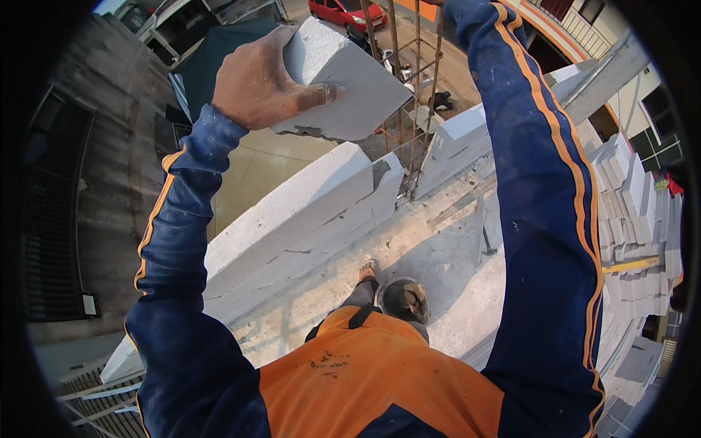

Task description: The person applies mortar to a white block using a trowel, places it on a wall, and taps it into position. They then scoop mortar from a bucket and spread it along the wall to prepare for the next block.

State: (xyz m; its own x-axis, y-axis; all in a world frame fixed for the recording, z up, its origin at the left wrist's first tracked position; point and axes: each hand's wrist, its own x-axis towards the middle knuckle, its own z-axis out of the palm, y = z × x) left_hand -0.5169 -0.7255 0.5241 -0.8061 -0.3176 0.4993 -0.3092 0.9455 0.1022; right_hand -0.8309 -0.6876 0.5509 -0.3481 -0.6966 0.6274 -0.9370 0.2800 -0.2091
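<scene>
Block [358, 95], probably stiff and chip-prone, best held across its broad faces; left hand [266, 87] grips its left end, right hand [434, 2] mostly cropped, grip indeterminable.

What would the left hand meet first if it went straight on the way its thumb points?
The left hand grips a white block; past that, the rusty rebar cage looks like the first thing in line, though depth is unclear in this single view.
</scene>
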